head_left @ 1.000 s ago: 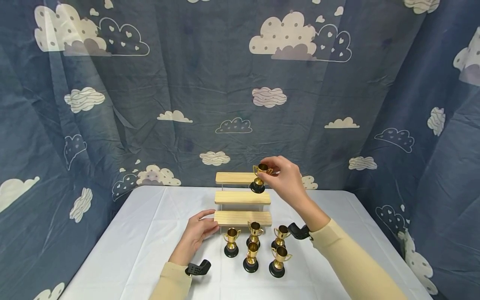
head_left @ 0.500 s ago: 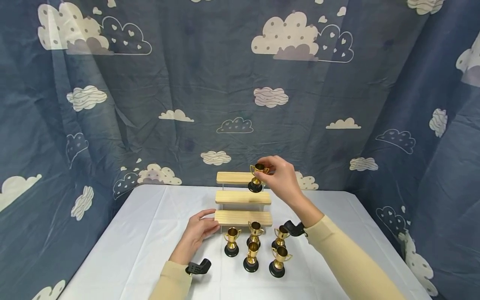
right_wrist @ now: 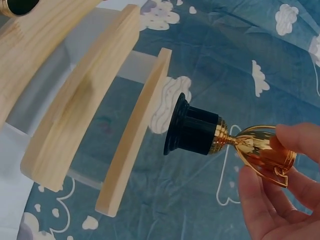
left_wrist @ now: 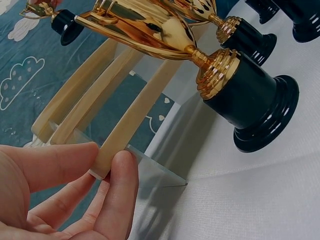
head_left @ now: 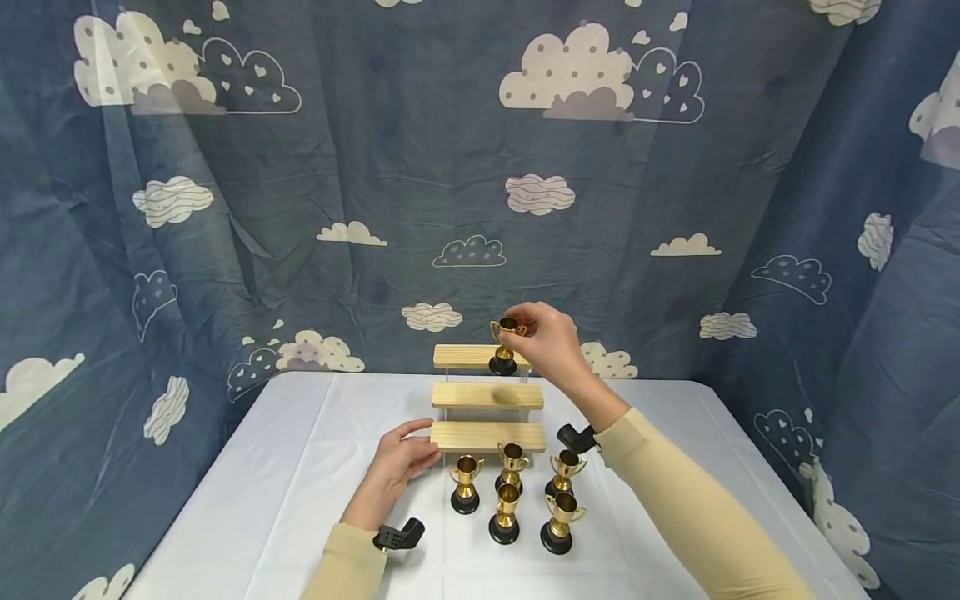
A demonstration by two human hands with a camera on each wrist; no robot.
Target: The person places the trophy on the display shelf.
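Note:
My right hand (head_left: 551,342) pinches a small gold trophy cup (right_wrist: 260,147) by its bowl and handle. The cup's black base (right_wrist: 195,127) faces the top shelf (right_wrist: 135,135) of a three-step wooden display stand, and a gap shows between them in the right wrist view. With thumb and fingers, my left hand (head_left: 397,467) grips the left end of the lowest shelf (left_wrist: 132,117). In front of the stand, several more trophy cups (head_left: 465,483) stand upright on the white cloth; one trophy cup (left_wrist: 240,75) looms close in the left wrist view.
The stand's middle shelf (head_left: 487,395) lies between the other two, on clear side supports (left_wrist: 157,170). A white cloth (head_left: 300,500) covers the table. Behind and at both sides hangs a dark blue curtain (head_left: 420,167) with cloud prints.
My right hand has carried the trophy cup left and slightly up and back, over the top shelf. My left hand stays on the lowest shelf, and the standing cups have not moved.

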